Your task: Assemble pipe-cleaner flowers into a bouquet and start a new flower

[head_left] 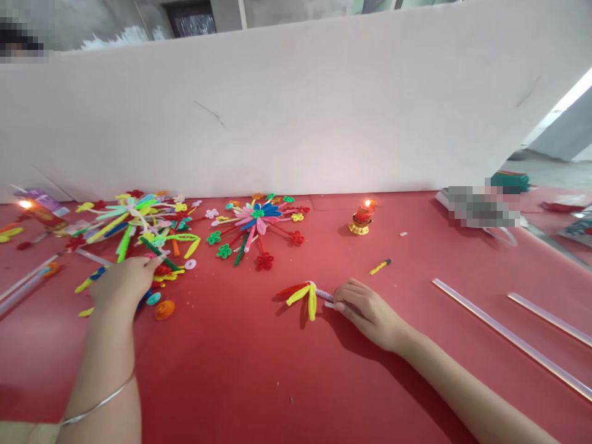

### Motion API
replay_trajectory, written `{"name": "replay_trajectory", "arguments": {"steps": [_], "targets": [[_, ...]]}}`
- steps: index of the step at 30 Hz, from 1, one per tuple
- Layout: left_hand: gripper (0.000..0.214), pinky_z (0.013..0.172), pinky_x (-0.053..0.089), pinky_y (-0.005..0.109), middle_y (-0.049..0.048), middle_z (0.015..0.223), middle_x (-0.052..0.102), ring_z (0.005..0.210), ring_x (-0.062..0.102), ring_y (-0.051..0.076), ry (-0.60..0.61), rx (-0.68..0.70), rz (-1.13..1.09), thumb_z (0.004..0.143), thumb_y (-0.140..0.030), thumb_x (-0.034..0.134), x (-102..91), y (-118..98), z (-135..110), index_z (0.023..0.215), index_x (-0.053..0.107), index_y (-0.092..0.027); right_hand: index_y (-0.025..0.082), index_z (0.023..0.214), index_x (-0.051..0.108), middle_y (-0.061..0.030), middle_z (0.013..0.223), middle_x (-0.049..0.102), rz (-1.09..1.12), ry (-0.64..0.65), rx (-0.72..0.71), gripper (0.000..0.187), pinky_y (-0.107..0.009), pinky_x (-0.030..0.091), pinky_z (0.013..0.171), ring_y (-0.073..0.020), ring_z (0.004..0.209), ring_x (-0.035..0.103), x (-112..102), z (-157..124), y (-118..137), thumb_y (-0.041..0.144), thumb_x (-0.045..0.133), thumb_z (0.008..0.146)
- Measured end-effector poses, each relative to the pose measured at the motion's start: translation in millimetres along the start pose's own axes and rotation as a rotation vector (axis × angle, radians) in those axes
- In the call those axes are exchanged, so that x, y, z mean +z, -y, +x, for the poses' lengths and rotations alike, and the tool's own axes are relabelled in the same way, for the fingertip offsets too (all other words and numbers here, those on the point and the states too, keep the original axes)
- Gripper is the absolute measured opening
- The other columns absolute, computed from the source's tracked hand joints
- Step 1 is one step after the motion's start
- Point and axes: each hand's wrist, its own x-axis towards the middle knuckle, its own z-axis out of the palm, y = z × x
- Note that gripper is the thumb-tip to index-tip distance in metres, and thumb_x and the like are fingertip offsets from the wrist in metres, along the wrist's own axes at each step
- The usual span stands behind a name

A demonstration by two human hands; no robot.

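Note:
My right hand [365, 308] pinches the pale stem of a pipe-cleaner flower [309, 293] low over the red table, closed on it. Two yellow loop petals and a red one spread from the stem's tip. On the left, my left hand [123, 280] reaches down into a pile of colourful pipe-cleaner pieces [173, 271]. Its fingers are bent and partly hidden, and whatever they grip I cannot make out. A dark green stem [160, 251] lies against its fingertips. Beside that hand are an orange disc [164, 309] and a turquoise one [153, 298].
Two finished-looking pipe-cleaner bouquets [259, 216] [132, 213] lie at the back. A lit red candle [365, 214] stands on a gold holder; another lit candle [44, 214] is far left. Clear glue sticks [499, 330] lie right, near a yellow twisted piece [380, 267]. A white board [296, 117] stands behind.

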Motion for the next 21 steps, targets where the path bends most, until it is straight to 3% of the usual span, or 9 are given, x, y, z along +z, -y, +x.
{"name": "replay_trajectory", "arguments": {"steps": [3,6,10,16,19,21], "targets": [[0.048,0.075,0.046,0.044,0.0153,0.114,0.062,0.098,0.058,0.035,-0.035,0.086,0.04,0.086,-0.047,0.028,7.1,6.0,7.7,0.107,0.062,-0.02,0.02,0.08,0.054,-0.0083,0.079,0.059,-0.006,-0.004,0.003,0.032,-0.034,0.04,0.069,-0.0196,0.076,0.048,-0.4,0.4,0.8,0.033,0.03,0.095],[0.035,0.085,0.044,0.034,0.0124,0.112,0.064,0.101,0.059,0.025,-0.066,0.262,-0.036,0.084,-0.021,0.038,19.9,10.5,18.3,0.111,0.059,-0.014,0.02,0.079,0.054,-0.0083,0.078,0.059,-0.008,-0.009,-0.005,0.033,-0.034,0.04,0.068,-0.0196,0.075,0.048,-0.6,0.6,1.3,0.033,0.029,0.095],[0.059,0.082,0.043,0.024,0.0076,0.121,0.061,0.102,0.059,0.019,-0.092,0.391,-0.163,0.072,-0.001,0.039,27.6,10.1,20.8,0.128,0.047,-0.017,0.02,0.082,0.055,-0.0084,0.078,0.059,-0.009,-0.012,-0.021,0.031,-0.033,0.039,0.068,-0.0195,0.075,0.049,-0.9,0.9,1.6,0.033,0.03,0.095],[0.044,0.074,0.043,0.025,0.01,0.104,0.065,0.094,0.06,0.023,-0.175,0.374,-0.01,0.066,-0.002,0.047,23.1,28.6,27.9,0.105,0.062,-0.016,0.02,0.078,0.053,-0.0074,0.077,0.059,-0.028,-0.01,-0.024,0.032,-0.034,0.039,0.068,-0.019,0.072,0.048,-2.5,2.7,5.3,0.032,0.029,0.095],[0.022,0.064,0.04,0.025,0.0061,0.076,0.066,0.075,0.059,0.024,-0.063,0.219,-0.016,0.065,-0.01,0.055,28.0,40.4,38.3,0.083,0.065,-0.018,0.02,0.078,0.053,-0.0076,0.076,0.059,-0.038,-0.016,-0.022,0.032,-0.034,0.039,0.067,-0.0189,0.071,0.048,-2.8,3.0,6.6,0.032,0.029,0.095],[0.008,0.06,0.038,0.025,0.0013,0.055,0.058,0.061,0.054,0.021,-0.044,0.188,-0.166,0.062,-0.012,0.059,32.0,44.7,41.7,0.064,0.062,-0.019,0.02,0.077,0.053,-0.0075,0.076,0.059,-0.044,-0.017,-0.018,0.032,-0.034,0.039,0.067,-0.0186,0.072,0.048,-2.4,2.8,6.4,0.032,0.029,0.095]]}}
